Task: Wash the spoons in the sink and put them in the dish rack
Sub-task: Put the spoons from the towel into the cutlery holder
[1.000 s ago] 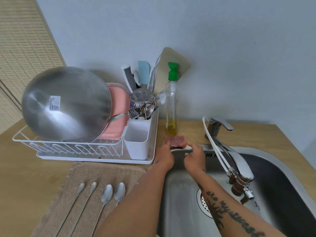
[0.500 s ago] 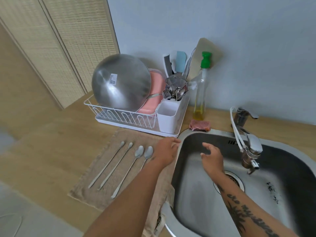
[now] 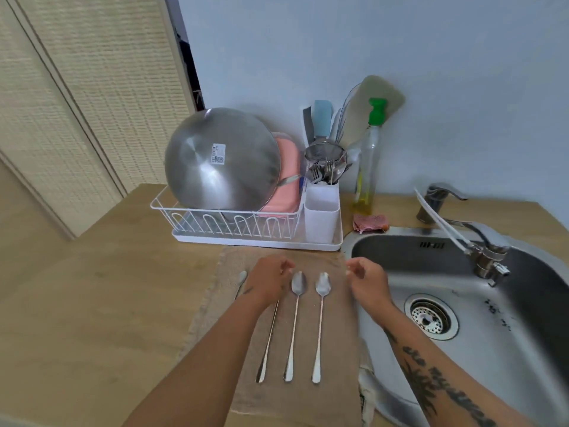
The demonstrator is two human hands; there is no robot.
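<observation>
Several long-handled metal spoons lie side by side on a brown towel (image 3: 335,340) left of the sink (image 3: 480,352). Two spoons show fully, one (image 3: 294,322) beside the other (image 3: 320,322). My left forearm covers most of a third spoon (image 3: 267,346) and a fourth spoon (image 3: 241,277). My left hand (image 3: 271,280) hovers over the spoon bowls with fingers loosely curled, holding nothing. My right hand (image 3: 368,282) hangs at the towel's right edge, relaxed and empty. The white dish rack (image 3: 228,223) stands behind the towel.
The rack holds a steel bowl (image 3: 220,158), a pink container (image 3: 284,180) and a white cutlery caddy (image 3: 321,217) with utensils. An oil bottle (image 3: 368,167) and a pink scrubber (image 3: 369,222) sit behind the sink. The faucet (image 3: 480,248) reaches over the basin; the drain (image 3: 431,315) lies below it.
Both hands have drawn back from the sink's far rim and the scrubber to the towel. My left hand now hovers over the spoons. The view has shifted left and down.
</observation>
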